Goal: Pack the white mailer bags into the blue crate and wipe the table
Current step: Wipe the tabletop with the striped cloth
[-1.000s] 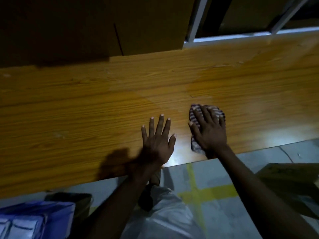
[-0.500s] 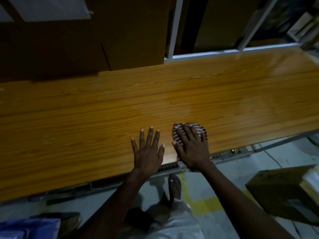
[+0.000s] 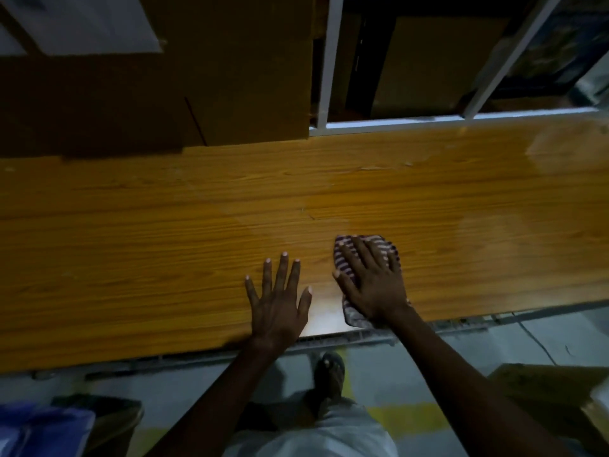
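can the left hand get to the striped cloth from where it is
Probably yes. The left hand lies flat on the table beside the striped cloth, with only bare wood between them. But the right hand presses flat on top of the cloth, so only its edges are free to take.
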Tool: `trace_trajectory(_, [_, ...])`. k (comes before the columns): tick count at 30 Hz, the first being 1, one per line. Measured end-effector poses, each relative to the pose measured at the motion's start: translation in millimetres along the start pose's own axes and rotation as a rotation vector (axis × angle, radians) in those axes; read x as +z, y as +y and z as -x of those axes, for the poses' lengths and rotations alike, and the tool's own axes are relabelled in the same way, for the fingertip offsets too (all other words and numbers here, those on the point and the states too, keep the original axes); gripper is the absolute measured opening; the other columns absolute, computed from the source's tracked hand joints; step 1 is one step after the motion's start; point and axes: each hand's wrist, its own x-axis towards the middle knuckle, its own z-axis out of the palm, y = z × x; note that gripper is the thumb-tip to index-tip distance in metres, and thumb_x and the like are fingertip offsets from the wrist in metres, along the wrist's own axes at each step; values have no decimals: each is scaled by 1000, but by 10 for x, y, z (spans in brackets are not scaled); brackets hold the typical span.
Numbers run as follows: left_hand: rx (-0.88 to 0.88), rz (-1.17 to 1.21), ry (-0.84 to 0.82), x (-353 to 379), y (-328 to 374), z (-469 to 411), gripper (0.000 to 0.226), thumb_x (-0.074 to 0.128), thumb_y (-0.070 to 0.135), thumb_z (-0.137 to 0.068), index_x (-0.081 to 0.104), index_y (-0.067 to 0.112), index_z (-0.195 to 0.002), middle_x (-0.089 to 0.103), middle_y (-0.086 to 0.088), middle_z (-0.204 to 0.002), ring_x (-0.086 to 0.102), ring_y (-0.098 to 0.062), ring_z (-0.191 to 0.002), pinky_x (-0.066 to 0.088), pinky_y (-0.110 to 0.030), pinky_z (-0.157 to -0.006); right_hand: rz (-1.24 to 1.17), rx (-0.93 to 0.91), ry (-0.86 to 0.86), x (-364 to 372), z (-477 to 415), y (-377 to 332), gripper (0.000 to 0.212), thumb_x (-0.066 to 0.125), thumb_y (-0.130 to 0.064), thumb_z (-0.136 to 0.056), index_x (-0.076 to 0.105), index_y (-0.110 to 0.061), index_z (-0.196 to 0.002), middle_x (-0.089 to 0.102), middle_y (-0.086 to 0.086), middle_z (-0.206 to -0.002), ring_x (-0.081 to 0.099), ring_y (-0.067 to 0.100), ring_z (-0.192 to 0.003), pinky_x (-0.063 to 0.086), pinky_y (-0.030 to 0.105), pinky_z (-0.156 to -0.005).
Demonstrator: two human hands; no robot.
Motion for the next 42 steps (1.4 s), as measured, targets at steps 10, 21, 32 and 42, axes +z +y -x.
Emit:
trace_trajectory(10, [-28,16,58,51,358,-334,66,28,62,-104,18,34,-163,4,6,-172,-1,-27,-159,-3,-66,-121,50,15,44,-62,-244,325,70,20,-69,-99,22,-36,-160,16,-4,-169,14,20,-156,10,56,-122])
trace_trajectory(21, [-57,-8,29,-14,497,-942,64,17,63,-105,1,40,-163,-10,11,-171,-10,-22,-158,-6,-62,-122,45,-42,44,-62,-511,411,67,23,-69,-101,20,-38,-160,11,-6,-169,12,19,-156,9,56,-122])
trace_trajectory(32, [-49,3,13,-82,448,-1543,66,15,65,-103,1,41,-163,-11,11,-171,-12,-23,-158,-6,-62,-122,5,-129,28,-196,-1328,461,67,13,-67,-100,18,-39,-160,11,-7,-169,12,20,-156,6,55,-122])
trace_trajectory(42, [25,5,-5,-147,453,-2313,68,13,67,-103,1,38,-163,-10,10,-171,-13,-24,-158,-11,-61,-122,9,-33,-20,-343,-2306,702,63,11,-62,-101,9,-41,-160,6,-7,-170,7,19,-156,9,56,-122])
